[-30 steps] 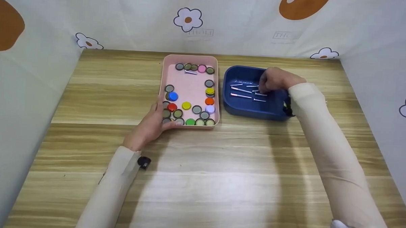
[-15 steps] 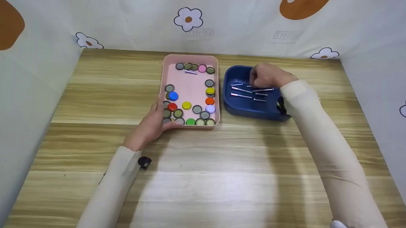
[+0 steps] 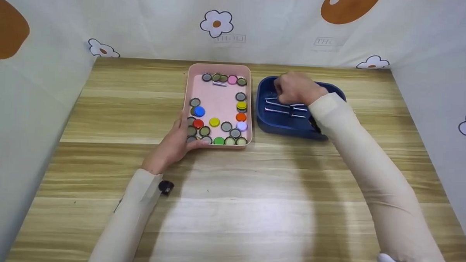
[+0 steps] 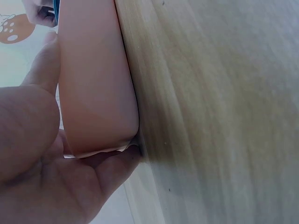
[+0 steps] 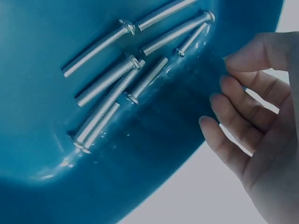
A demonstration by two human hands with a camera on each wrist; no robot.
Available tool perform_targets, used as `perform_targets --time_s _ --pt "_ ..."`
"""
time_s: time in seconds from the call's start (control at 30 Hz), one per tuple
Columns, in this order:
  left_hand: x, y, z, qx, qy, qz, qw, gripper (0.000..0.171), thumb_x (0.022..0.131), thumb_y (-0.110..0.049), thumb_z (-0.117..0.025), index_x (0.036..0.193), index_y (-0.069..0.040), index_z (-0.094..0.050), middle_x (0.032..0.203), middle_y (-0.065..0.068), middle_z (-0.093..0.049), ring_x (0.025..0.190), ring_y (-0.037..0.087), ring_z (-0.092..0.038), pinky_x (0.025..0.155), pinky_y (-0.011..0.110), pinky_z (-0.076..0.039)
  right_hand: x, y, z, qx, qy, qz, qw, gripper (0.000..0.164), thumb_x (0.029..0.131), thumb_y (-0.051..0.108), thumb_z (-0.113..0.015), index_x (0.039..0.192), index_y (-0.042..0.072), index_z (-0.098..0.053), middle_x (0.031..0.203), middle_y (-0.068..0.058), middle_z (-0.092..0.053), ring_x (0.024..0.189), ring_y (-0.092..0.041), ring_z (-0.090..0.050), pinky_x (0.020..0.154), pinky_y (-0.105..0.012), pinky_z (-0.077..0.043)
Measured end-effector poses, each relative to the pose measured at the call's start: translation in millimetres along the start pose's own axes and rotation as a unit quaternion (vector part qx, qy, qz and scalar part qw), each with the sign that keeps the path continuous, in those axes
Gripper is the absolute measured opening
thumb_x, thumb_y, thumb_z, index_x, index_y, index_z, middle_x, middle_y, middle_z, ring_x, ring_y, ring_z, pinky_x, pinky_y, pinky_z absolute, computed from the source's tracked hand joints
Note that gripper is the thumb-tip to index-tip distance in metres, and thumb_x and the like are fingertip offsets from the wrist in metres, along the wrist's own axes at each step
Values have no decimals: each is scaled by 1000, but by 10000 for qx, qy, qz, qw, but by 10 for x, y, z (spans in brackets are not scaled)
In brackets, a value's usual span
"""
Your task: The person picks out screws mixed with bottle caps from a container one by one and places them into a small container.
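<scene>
My left hand (image 3: 170, 144) holds the near left corner of a shallow pink tray (image 3: 219, 65), thumb along the front rim and fingers at the side. The left wrist view shows the tray wall (image 4: 98, 79) close up. Bottle caps (image 3: 214, 122) in several colours and a little metal screw (image 3: 219, 84) lie in the tray. Over the deep blue tray (image 3: 279, 128), my right hand (image 3: 296, 88) hovers, fingers loosely bent. The right wrist view has this hand (image 5: 257, 107) beside several silver screws (image 5: 107, 84), thumb tip near the index finger and no object visible between them.
Both trays stand side by side on a wood-grain table (image 3: 222, 208), with a narrow gap between them. A white, flower-patterned sheet (image 3: 163, 27) rises behind the table and along both sides.
My right hand has moved left across the blue tray, away from the screws on its right side. The left hand and the pink tray have stayed put.
</scene>
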State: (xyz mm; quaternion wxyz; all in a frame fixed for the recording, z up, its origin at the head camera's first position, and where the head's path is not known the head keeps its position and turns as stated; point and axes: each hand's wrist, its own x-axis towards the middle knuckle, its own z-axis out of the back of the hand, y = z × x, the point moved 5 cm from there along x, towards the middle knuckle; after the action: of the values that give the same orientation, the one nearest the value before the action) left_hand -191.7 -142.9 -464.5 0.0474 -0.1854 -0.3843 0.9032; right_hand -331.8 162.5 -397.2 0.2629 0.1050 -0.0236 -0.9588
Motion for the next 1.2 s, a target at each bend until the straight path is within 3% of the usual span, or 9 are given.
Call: perform_targets --time_s 0.27,0.5,0.77,0.97,1.2 --pt "10 -5 0 -75 3 55 10000 121 90 -44 -71 155 -24 28 169 17 9 157 35 -8 128 51 -11 89 205 37 -133 -83 175 9997 14 79 12 -54 83 5 -65 79 -9 -60 68 -26 -55 57 -32 -39" --pt "20 -9 2 111 -21 -83 9999 122 90 -41 -72 156 -13 26 167 24 1 155 37 -16 128 51 -13 125 349 81 -213 -456 453 9977 14 79 12 -54 83 4 -65 82 -10 -59 71 -28 -56 56 -32 -38" --pt "19 -5 -9 -78 37 38 10000 122 90 -41 -73 156 -16 27 169 18 8 157 35 -8 128 50 -10 231 506 82 -374 -476 549 9967 17 81 14 -57 90 4 -67 83 -11 -62 72 -28 -57 58 -35 -42" --pt "14 -7 -7 -156 45 103 9998 122 90 -41 -73 155 -24 29 169 15 7 157 33 -10 128 51 -10 321 622 75 -534 -507 615 9954 22 85 17 -58 97 2 -68 76 -11 -57 69 -27 -54 56 -34 -36" --pt "4 -11 11 -148 29 130 9998 122 89 -43 -73 155 -27 29 170 15 7 157 33 -9 128 51 -11 414 714 109 -594 -443 469 9961 29 84 15 -58 107 2 -69 95 -14 -64 79 -28 -57 66 -37 -49"
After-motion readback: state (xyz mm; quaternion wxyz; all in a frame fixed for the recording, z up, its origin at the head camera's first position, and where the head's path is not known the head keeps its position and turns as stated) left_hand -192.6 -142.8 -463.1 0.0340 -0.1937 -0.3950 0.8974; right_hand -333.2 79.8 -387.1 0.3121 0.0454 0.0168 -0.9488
